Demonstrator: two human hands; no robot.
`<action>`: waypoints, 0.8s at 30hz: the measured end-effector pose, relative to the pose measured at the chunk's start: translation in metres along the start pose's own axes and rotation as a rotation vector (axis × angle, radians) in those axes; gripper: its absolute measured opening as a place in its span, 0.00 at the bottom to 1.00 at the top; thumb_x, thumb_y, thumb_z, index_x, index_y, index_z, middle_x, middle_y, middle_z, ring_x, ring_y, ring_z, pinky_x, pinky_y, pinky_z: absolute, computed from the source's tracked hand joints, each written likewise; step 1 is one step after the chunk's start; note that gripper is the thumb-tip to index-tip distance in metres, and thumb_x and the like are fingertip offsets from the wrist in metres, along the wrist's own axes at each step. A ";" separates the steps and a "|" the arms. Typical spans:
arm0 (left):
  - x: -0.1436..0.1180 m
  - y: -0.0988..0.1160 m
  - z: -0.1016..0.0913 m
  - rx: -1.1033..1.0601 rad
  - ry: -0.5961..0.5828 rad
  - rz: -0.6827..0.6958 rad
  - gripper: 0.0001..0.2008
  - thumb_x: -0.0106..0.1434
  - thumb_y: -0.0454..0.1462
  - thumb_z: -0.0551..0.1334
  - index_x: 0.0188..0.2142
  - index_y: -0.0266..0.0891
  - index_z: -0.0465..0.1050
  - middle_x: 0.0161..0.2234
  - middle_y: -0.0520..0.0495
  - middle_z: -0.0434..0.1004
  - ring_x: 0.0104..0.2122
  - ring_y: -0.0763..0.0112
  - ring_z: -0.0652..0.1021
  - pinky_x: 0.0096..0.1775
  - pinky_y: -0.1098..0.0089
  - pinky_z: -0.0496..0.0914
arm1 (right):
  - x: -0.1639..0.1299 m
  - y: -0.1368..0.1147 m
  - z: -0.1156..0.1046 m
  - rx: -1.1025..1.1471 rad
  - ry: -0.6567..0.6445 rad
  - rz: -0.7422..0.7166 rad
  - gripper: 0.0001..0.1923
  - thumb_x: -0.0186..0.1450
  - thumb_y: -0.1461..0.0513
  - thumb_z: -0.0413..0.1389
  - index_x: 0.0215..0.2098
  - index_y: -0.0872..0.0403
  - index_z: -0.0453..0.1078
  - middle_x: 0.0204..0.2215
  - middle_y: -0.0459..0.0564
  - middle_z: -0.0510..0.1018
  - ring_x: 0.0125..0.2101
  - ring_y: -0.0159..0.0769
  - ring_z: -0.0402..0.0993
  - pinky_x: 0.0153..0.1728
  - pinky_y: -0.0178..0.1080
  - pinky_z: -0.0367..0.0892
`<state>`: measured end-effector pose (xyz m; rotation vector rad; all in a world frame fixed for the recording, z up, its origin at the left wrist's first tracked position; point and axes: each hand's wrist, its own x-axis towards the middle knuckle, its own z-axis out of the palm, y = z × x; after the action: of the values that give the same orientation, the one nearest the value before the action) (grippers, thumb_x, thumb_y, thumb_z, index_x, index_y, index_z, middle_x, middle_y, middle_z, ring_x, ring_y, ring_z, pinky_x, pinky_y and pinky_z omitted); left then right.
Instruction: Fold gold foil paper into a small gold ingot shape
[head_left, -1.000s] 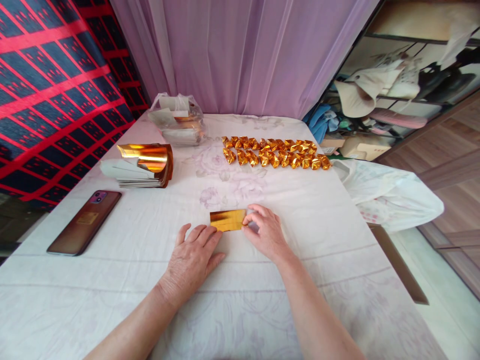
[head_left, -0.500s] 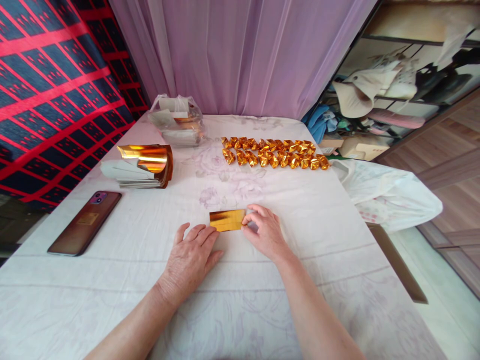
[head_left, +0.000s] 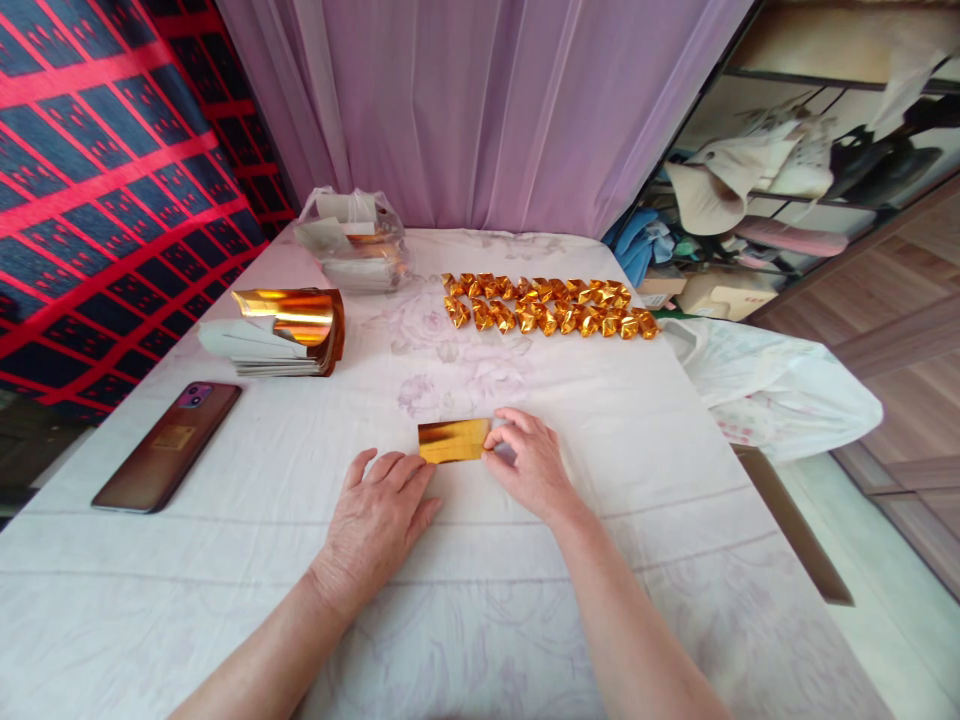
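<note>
White floral cloth (head_left: 225,560) covers the table under a lilac curtain. At its near middle lies a shiny gold foil strip (head_left: 450,440), flat, long axis left to right. Left hand (head_left: 375,520) rests open, fingertips at the strip's left corner; right hand (head_left: 525,465) pinches its right end.

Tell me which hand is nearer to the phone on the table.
Left. The left hand lies flat on the cloth, to the right of the phone. The right hand is farther right, past the folded gold paper, pinching its right end.
</note>
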<state>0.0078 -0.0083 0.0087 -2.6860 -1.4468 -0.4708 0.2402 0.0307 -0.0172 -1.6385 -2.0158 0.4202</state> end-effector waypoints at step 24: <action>-0.001 -0.004 -0.003 0.026 0.007 -0.017 0.13 0.71 0.41 0.55 0.45 0.41 0.77 0.43 0.46 0.82 0.43 0.57 0.78 0.52 0.50 0.63 | 0.000 0.000 0.000 -0.011 0.000 0.003 0.04 0.59 0.64 0.60 0.32 0.48 0.73 0.53 0.51 0.74 0.54 0.45 0.69 0.50 0.49 0.62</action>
<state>0.0032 -0.0071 0.0110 -2.6518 -1.4646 -0.4592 0.2402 0.0305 -0.0169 -1.6480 -2.0194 0.4117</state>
